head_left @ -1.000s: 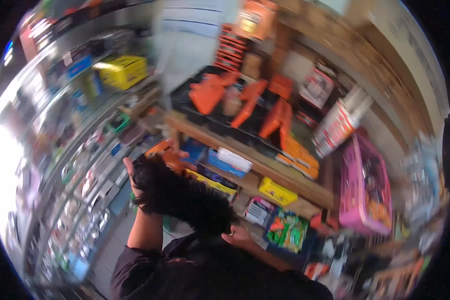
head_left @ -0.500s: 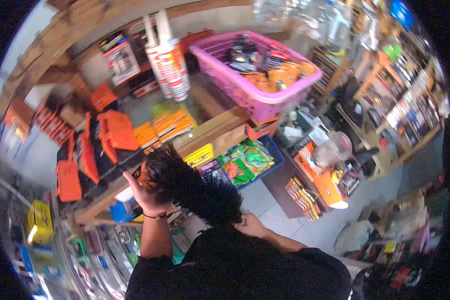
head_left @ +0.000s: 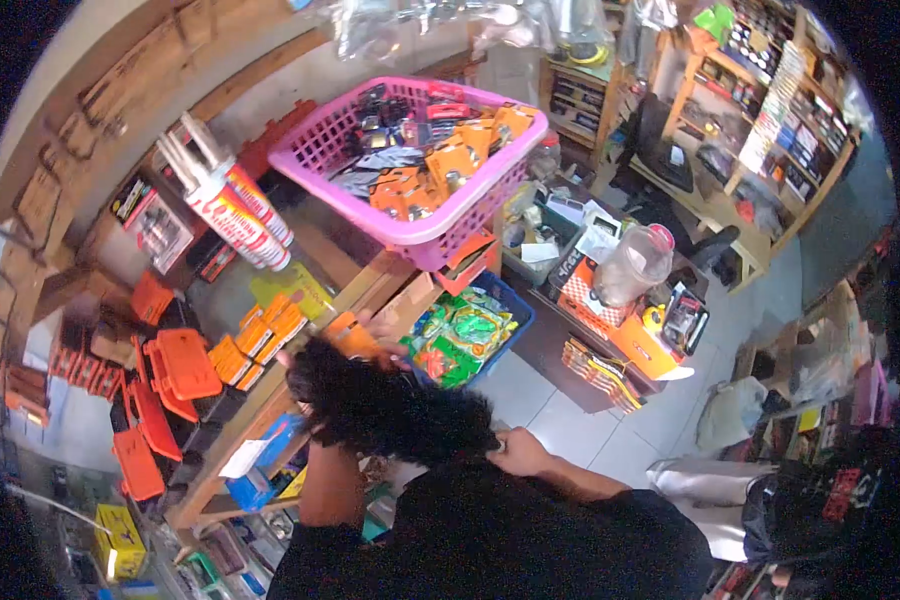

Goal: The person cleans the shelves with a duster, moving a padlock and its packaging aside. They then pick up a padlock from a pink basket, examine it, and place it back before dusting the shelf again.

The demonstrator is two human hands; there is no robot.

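Dark hair covers most of my left hand (head_left: 388, 346), but its fingertips show around an orange packet (head_left: 351, 336) over the front edge of the wooden shelf. Beside that packet lie several orange-yellow small boxes (head_left: 255, 342) in a row on the glass top. My right hand (head_left: 520, 452) is closed in a fist near my chest, at the edge of the hair. Something small and pale shows at its fingers, too small to name. Left of the boxes stand orange plastic cases (head_left: 185, 364).
A pink basket (head_left: 410, 232) full of packets sits on the counter, near white-and-red sealant tubes (head_left: 235, 215). Below is a blue bin (head_left: 510, 343) with green packets. A low table at right bears a clear jar (head_left: 635, 265) and an orange box (head_left: 642, 345).
My left hand has moved right and away from me, from an open-palmed pose near the orange cases, with the orange packet at its fingers. My right hand stays closed. The view has turned.
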